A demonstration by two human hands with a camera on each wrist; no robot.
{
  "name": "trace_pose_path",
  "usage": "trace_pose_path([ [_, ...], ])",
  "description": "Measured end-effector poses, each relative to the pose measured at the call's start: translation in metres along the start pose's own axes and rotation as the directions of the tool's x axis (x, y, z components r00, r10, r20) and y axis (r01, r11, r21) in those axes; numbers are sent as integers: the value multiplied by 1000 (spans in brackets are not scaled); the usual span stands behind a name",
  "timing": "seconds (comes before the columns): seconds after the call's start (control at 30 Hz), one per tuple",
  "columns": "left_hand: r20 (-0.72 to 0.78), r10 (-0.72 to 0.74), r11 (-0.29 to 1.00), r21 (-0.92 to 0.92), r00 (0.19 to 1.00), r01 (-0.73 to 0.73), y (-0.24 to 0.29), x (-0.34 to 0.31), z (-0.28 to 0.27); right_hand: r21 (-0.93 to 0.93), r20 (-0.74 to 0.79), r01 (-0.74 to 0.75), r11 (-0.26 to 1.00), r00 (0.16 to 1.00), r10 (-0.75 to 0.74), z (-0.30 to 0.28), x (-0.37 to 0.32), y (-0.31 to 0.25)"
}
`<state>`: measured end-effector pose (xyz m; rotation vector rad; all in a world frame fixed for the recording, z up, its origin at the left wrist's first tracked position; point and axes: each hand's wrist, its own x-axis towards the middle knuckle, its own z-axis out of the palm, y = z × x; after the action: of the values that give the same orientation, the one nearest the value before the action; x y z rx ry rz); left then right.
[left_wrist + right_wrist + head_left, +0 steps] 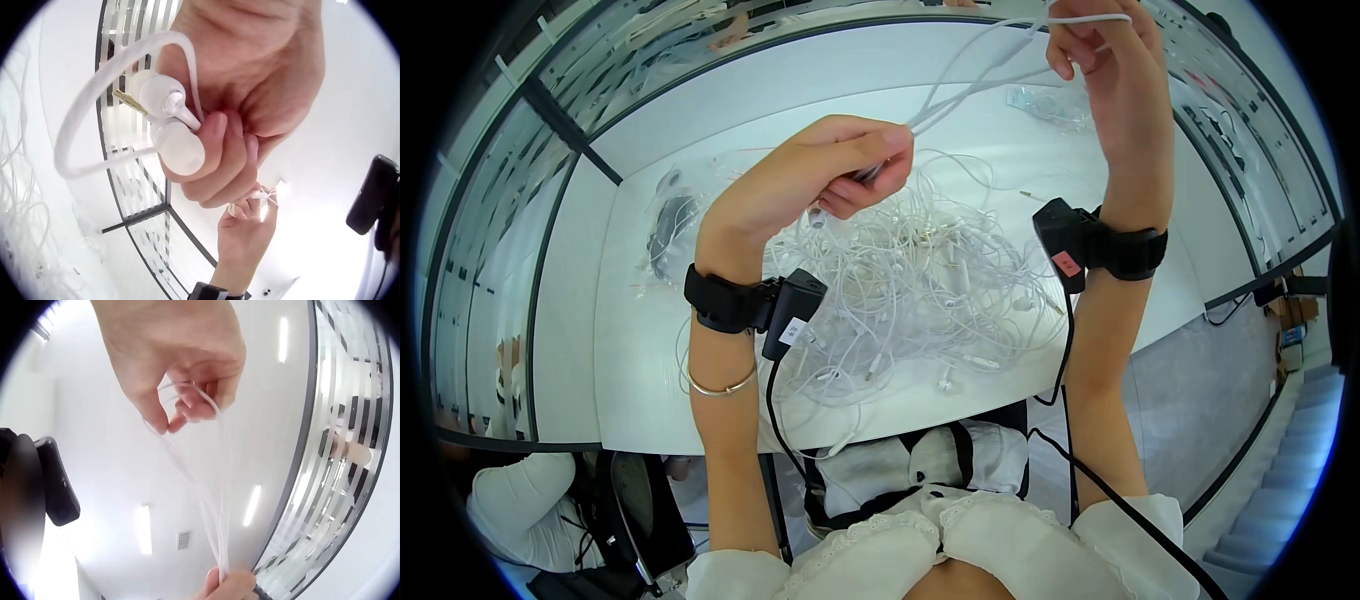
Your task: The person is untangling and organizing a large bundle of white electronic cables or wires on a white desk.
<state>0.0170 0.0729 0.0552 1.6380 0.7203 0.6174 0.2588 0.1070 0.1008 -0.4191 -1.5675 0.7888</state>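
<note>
My left hand (845, 165) is raised over the table and grips a pair of white wired earphones. In the left wrist view two earbuds (181, 150) stick out past the curled fingers, and a loop of cord bows out beside them. Higher up at the right, my right hand (1112, 65) pinches the far end of the same white cable (220, 534) between thumb and fingertips. Several strands of it run slack-free from hand to hand, with a loop passing around the right fingers. Below both hands lies a tangled heap of white earphones (930, 265).
The heap spreads over a white table (645, 390) with low partitions around it. A clear plastic bag with a dark item (672, 235) lies at left, another clear packet (1050, 105) at back right. Black camera cords (1115, 485) trail from both wrists. Another person (525, 500) sits at lower left.
</note>
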Motion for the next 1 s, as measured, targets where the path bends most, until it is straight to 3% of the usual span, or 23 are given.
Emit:
trace_pose_path([
  [0.17, -24, 15, 999, 32, 1000, -14, 1, -7, -9, -160, 159, -95, 982, 980, 120, -28, 1, -1],
  [0.27, -3, 36, 999, 34, 999, -36, 0, -8, -14, -53, 152, -60, 997, 986, 67, -21, 1, 6],
  [0.37, 2, 41, 999, 29, 999, -41, 0, -8, -14, 132, 247, -94, 987, 967, 59, -21, 5, 15],
  [0.4, 10, 42, 999, 28, 999, -42, 0, -8, -14, 51, 172, -110, 993, 980, 99, -15, 1, 10],
  [0.5, 20, 32, 998, 54, 999, -33, -1, -8, -15, 12, 138, -211, 977, 968, 208, -10, 3, 7],
  [0.63, 0, -28, 998, 51, 1000, 28, -3, -5, -12, -92, 199, -76, 993, 976, 93, -12, 4, 12],
  [0.73, 25, -15, 999, 44, 1000, 14, -5, -3, -12, -186, 124, -153, 971, 976, 178, -5, 3, 3],
  [0.83, 16, -11, 999, 42, 1000, 11, -6, -3, -13, -324, 83, -108, 940, 986, 142, 7, -3, -19],
  [0.93, 7, 12, 999, 31, 1000, -13, -10, -6, -22, -294, 60, -99, 951, 991, 121, 1, -10, -17],
  [1.0, -1, 38, 999, 35, 999, -38, -10, -10, -29, -349, 112, -193, 917, 963, 246, -11, -7, -22],
])
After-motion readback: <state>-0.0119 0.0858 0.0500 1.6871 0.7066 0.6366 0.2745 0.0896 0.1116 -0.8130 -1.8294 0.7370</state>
